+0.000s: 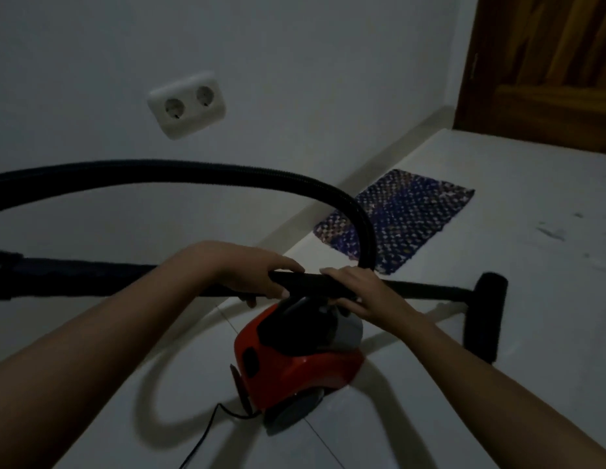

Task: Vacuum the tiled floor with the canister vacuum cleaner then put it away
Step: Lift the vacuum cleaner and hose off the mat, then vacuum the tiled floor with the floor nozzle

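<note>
Curling under the black wand (427, 287), the fingers (282, 294) of your left hand (257, 274) wrap the tube while the thumb lies along its top, so that hand grips it. Just beside it, the fingers (333, 273) of your right hand (357, 292) fold over the top of the same tube and the thumb comes up from below, gripping it too. Your two hands sit close together but apart, with both forearms reaching in from the lower corners. You hold the wand roughly level across the view: its thicker end runs out past the left edge, and its thin end carries the floor head (486, 316) at the right, turned on edge over the tiled floor (498, 198). You cannot tell whether the head touches the tile. The ribbed black hose (193, 172) arcs from the left edge above your hands and drops behind your right hand. Directly below your hands the red canister (295, 363) stands on the floor near the wall (295, 79), and its thin cord (207, 431) trails toward the bottom edge. A white double socket (186, 104) is on the wall above the hose. A blue patterned mat (396, 221) lies against the skirting (379, 154) beyond the canister, and a wooden door (538, 69) fills the upper right corner. The room is dim.
</note>
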The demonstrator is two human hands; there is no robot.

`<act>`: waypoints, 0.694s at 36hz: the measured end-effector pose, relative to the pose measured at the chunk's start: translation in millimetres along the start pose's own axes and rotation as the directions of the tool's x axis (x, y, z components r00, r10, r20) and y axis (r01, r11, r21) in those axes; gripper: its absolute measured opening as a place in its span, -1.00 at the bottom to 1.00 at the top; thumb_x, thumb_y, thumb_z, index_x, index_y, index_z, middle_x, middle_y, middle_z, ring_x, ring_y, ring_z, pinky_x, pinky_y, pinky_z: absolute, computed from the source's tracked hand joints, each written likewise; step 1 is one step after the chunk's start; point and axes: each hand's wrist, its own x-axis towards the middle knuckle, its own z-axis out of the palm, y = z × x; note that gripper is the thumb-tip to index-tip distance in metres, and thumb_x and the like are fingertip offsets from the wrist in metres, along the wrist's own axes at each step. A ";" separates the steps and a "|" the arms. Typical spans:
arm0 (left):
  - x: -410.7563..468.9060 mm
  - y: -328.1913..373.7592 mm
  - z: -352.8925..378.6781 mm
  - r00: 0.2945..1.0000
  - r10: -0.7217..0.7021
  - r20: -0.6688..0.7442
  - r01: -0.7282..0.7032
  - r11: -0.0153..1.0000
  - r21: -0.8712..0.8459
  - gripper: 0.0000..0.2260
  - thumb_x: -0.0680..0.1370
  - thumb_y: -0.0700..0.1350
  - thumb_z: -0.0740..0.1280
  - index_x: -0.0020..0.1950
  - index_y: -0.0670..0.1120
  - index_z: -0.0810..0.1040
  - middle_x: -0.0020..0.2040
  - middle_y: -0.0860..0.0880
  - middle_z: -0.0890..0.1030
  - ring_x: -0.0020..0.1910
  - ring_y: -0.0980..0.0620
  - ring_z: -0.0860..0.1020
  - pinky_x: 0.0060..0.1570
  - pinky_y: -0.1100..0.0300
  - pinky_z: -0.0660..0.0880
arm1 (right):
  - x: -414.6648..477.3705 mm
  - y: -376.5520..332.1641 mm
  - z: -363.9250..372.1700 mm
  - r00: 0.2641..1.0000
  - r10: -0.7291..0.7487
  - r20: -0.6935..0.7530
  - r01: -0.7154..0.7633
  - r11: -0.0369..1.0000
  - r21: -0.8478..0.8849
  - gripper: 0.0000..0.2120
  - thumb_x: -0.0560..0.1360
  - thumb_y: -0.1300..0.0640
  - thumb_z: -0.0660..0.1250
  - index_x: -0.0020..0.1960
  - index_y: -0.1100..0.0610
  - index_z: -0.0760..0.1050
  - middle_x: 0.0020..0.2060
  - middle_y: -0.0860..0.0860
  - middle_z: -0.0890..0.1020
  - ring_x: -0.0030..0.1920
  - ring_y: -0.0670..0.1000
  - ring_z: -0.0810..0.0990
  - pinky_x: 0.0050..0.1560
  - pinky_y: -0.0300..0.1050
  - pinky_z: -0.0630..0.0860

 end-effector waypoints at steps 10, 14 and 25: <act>73.7 -15.7 45.8 0.968 0.143 0.208 -0.059 0.929 -0.365 -0.46 0.61 0.03 0.20 0.50 0.23 0.00 0.32 -0.07 0.46 0.06 0.00 0.60 0.01 0.23 0.54 | -35.4 36.1 43.8 0.982 0.178 -0.065 -0.182 0.981 -0.068 -0.42 0.62 -0.20 -0.05 0.48 0.17 0.14 0.26 0.16 0.52 0.26 0.07 0.37 0.26 0.04 0.27; 68.9 -0.5 61.1 0.968 0.191 0.162 -0.088 0.865 -0.493 -0.48 0.60 0.02 0.22 0.51 0.17 0.08 0.42 0.06 0.31 0.22 0.15 0.43 0.11 0.41 0.34 | -61.2 13.8 41.3 0.927 0.376 -0.006 -0.374 0.924 0.075 -0.37 0.63 -0.17 -0.07 0.55 0.18 -0.10 0.54 0.11 0.04 0.54 0.06 0.01 0.53 0.01 -0.13; 13.0 110.8 61.1 0.967 0.252 0.042 -0.093 0.501 -0.860 -0.56 0.61 -0.17 0.21 0.26 0.36 0.20 0.02 -0.12 0.56 -0.29 0.15 0.53 -0.27 0.29 0.52 | -49.6 -71.0 -50.3 0.097 0.963 0.253 -0.625 -0.139 0.768 -0.37 0.66 0.06 0.06 0.55 0.06 -0.27 0.56 0.01 -0.16 0.55 -0.02 -0.05 0.55 -0.05 -0.04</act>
